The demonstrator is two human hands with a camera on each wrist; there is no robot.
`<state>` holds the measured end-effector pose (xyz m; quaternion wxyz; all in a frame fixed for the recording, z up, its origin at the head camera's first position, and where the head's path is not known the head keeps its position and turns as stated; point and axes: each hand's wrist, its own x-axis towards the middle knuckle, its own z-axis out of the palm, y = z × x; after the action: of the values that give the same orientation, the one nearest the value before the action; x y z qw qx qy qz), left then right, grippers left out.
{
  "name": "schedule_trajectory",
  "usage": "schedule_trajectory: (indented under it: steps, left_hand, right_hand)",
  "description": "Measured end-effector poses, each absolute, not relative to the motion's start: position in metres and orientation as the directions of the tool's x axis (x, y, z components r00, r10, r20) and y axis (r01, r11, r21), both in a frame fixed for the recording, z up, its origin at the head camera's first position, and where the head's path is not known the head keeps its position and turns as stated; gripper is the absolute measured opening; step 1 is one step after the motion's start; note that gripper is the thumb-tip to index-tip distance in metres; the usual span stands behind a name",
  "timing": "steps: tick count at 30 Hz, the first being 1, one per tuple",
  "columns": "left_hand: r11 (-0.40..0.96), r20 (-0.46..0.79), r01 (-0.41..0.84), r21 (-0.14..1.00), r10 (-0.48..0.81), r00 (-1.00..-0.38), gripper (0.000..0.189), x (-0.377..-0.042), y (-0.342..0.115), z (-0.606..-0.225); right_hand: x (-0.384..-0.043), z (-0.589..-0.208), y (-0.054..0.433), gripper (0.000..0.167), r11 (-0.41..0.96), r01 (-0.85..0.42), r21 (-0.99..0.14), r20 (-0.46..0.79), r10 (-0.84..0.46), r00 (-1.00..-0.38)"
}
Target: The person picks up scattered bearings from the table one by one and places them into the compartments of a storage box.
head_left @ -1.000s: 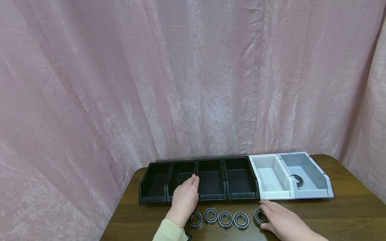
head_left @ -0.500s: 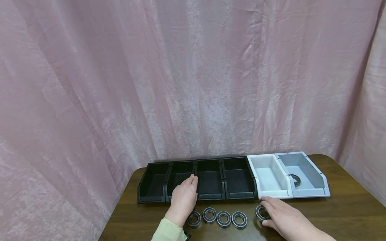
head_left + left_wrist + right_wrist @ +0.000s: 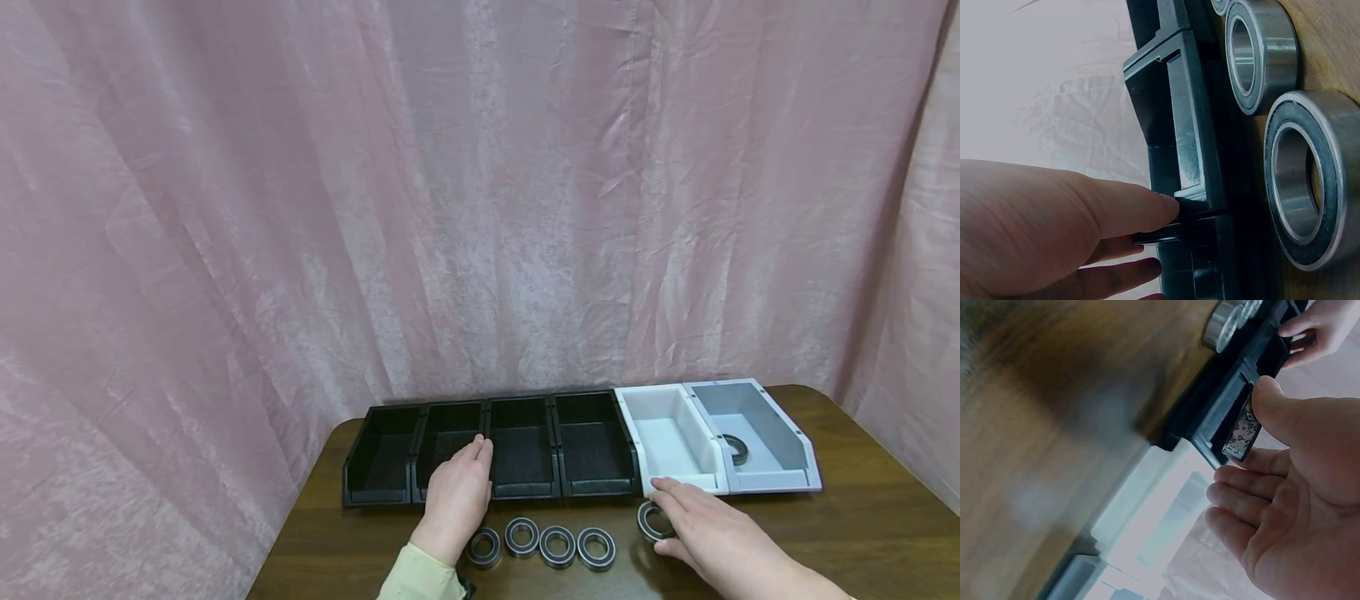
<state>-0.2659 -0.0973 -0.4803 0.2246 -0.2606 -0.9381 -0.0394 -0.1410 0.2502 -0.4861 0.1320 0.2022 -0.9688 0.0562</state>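
My left hand (image 3: pixel 459 492) holds the divider between the second and third black bins (image 3: pixel 522 479), thumb on one side and fingers on the other in the left wrist view. My right hand (image 3: pixel 716 533) pinches a ball bearing (image 3: pixel 644 528) between thumb and index finger. This bearing is tilted and off the table, just in front of the white bin (image 3: pixel 678 482). In the right wrist view its speckled outer edge (image 3: pixel 1242 434) faces the camera. Several more bearings (image 3: pixel 557 564) lie flat in a row between the hands, the leftmost beside my left wrist.
Black bins stand joined in a row at the back of the wooden table (image 3: pixel 862 533), with white and light grey bins (image 3: pixel 780 483) at the right end. One bearing (image 3: pixel 742 451) lies in the grey bin. A pink curtain (image 3: pixel 480 208) hangs behind.
My right hand has taken the rightmost bearing up off the table and moved slightly forward, toward the white bin. The left hand keeps its place on the bin divider.
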Motion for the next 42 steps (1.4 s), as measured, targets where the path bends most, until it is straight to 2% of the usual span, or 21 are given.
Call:
schedule_trajectory:
  steps: [6, 16, 27, 35, 42]
  left_hand:
    - [0.861, 0.446, 0.507, -0.048, 0.473, -0.76, 0.059, -0.267, -0.096, -0.48]
    - [0.861, 0.443, 0.507, -0.048, 0.473, -0.761, 0.06, -0.266, -0.097, -0.48]
    - [0.856, 0.445, 0.514, -0.051, 0.48, -0.756, 0.059, -0.265, -0.098, -0.479]
    - [0.858, 0.442, 0.512, -0.047, 0.477, -0.76, 0.059, -0.265, -0.097, -0.479]
    - [0.857, 0.443, 0.514, -0.048, 0.479, -0.758, 0.059, -0.265, -0.097, -0.478]
  right_hand:
    - [-0.142, -0.48, 0.251, 0.056, 0.912, -0.411, 0.02, 0.385, -0.386, -0.838]
    - [-0.15, -0.473, 0.259, 0.058, 0.892, -0.442, 0.092, 0.51, -0.423, -0.749]
    - [-0.16, -0.462, 0.268, 0.054, 0.918, -0.396, -0.016, 0.443, -0.349, -0.826]
    - [-0.167, -0.458, 0.273, 0.053, 0.915, -0.402, -0.018, 0.462, -0.349, -0.815]
    - [-0.172, -0.455, 0.274, 0.053, 0.927, -0.374, -0.028, 0.449, -0.323, -0.833]
